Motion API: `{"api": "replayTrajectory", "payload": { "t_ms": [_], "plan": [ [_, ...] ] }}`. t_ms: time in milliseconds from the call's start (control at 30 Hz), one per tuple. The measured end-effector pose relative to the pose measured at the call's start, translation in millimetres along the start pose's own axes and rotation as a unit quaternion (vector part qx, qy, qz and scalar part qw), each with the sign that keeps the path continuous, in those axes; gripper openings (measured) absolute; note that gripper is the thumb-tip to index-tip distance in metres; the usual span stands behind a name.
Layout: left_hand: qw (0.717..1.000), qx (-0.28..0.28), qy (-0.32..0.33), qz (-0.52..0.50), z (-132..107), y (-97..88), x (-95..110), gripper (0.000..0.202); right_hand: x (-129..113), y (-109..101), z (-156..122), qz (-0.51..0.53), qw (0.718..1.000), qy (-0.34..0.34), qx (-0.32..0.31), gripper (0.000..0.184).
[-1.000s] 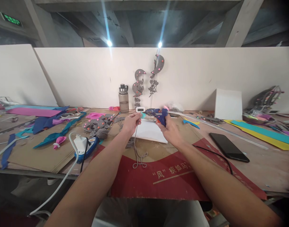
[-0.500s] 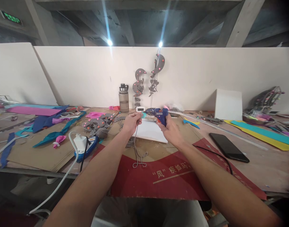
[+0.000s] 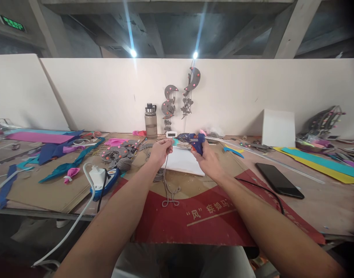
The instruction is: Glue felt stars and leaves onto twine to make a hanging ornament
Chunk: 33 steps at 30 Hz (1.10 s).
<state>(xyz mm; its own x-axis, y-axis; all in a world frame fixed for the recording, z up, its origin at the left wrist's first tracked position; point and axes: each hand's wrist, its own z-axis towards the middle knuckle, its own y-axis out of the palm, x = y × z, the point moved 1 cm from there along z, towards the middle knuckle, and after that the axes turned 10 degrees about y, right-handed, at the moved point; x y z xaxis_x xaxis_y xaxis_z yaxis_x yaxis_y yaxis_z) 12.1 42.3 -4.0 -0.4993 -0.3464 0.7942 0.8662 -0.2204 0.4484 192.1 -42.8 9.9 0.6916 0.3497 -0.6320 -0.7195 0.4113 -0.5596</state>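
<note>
My right hand [image 3: 207,156] is wrapped round the handle of a blue hot glue gun [image 3: 197,143], its nozzle pointing left. A long clear glue stick [image 3: 237,146] seems to run out of the gun's back towards the right. Pinched in the fingertips of my left hand [image 3: 161,151] is a small teal piece [image 3: 175,142], close to the nozzle; whether they touch I cannot tell. Grey yarn [image 3: 166,181] hangs from below my left hand and lies in loops on the cardboard. Under both hands lies a white sheet [image 3: 185,161].
A water bottle [image 3: 150,122] and a small digital clock [image 3: 171,134] stand at the back. Left are a blue power strip [image 3: 107,185] with cables, grey yarn pieces [image 3: 119,152] and coloured scraps. A phone [image 3: 278,180] lies right. Grey moon mobiles [image 3: 194,79] hang on the white partition.
Both hands stay almost in place, with the glue gun and the teal piece still close together. The whole view has shifted very slightly.
</note>
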Motion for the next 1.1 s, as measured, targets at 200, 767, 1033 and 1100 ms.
{"api": "replayTrajectory", "payload": {
  "t_ms": [200, 767, 1033, 1100],
  "plan": [
    [1.0, -0.003, 0.004, -0.002, 0.3, -1.0, 0.0, 0.02, 1.8, 0.2, 0.5, 0.005, 1.0, -0.001, -0.002, 0.044],
    [1.0, 0.005, 0.002, -0.008, 1.4, 0.3, 1.6, 0.018, -0.6, 0.1, -0.6, 0.005, 1.0, 0.003, -0.01, 0.054],
    [1.0, 0.003, 0.002, -0.002, -0.8, 1.9, 4.6, 0.016, -4.8, -2.0, -2.2, -0.005, 1.0, 0.014, -0.002, 0.051],
    [1.0, 0.0, 0.005, -0.002, -0.3, 1.3, 3.4, 0.017, -4.6, -1.9, -2.2, -0.004, 1.0, 0.014, -0.003, 0.051]
  ]
}}
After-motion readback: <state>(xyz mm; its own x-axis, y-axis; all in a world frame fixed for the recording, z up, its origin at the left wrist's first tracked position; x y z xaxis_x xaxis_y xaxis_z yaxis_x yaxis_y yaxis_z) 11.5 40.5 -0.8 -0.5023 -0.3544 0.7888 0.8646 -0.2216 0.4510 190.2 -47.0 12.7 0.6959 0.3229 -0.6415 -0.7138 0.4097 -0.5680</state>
